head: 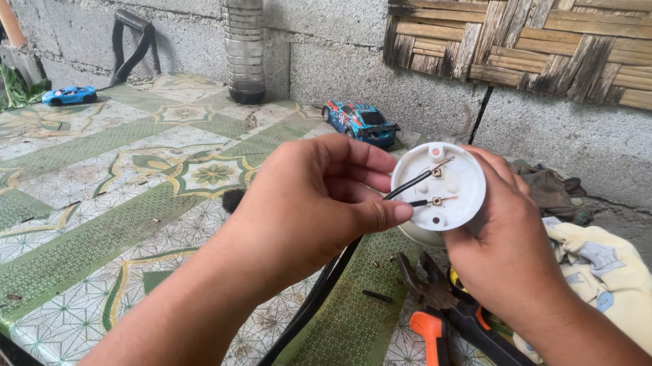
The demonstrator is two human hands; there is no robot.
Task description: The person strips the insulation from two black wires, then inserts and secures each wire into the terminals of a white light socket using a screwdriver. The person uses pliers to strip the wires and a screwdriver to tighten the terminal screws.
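Hands meet over the middle of the worktop (63, 253), which wears a green and cream patterned oilcloth. Your right hand (503, 241) is curled around the far rim of a round white plastic electrical fitting base (439, 187), fingers closed behind it, open face turned up toward you. Your left hand (314, 199) is closed too, thumb and fingers pinching the twin black insulated wires (410, 187) just where they run onto the base. Bare wire ends lie across its two small brass terminals; whether they are clamped down, you cannot tell from here.

Handling notes: the base looks light and rigid, likely brittle at the edge, so grip it by the rim as you do, not by the thin face. The wires look stiff enough to hold a bend but springy; hold them close to the stripped ends, on the insulation, or they may flick off the terminals. The black cable trails down past your left wrist and off the worktop edge, so its weight may tug.

Nearby: orange-handled pliers (492, 355) just below your right hand, a yellow cloth (622, 280) to the right, a blue toy car (361, 121) and a clear plastic bottle (245, 35) by the grey block wall (353, 27).
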